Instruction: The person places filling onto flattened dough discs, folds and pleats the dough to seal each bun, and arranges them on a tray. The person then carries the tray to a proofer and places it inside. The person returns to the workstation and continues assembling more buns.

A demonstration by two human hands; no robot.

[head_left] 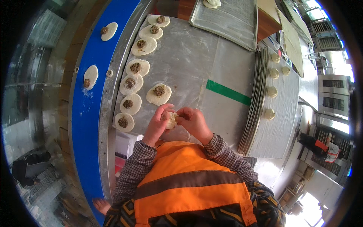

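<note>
A partly gathered stuffed bun (pixel 171 120) of white dough sits between my hands, just above the near edge of the metal table (pixel 185 64). My left hand (pixel 156 123) cups it from the left with curled fingers. My right hand (pixel 194 123) pinches the pleated dough at its right side. Just beyond my hands lies a flat dough round (pixel 159 94) with a brown clump of filling on it. To the left, a column of several more filled dough rounds (pixel 131 84) runs along the table's edge.
A blue conveyor belt (pixel 85 125) on the left carries two filled dough pieces (pixel 90 77). Another person's hand (pixel 101 206) is at its near end. Stacked trays (pixel 281 132) at right hold several shaped buns (pixel 272 91). A metal tray (pixel 227 22) stands at the far side.
</note>
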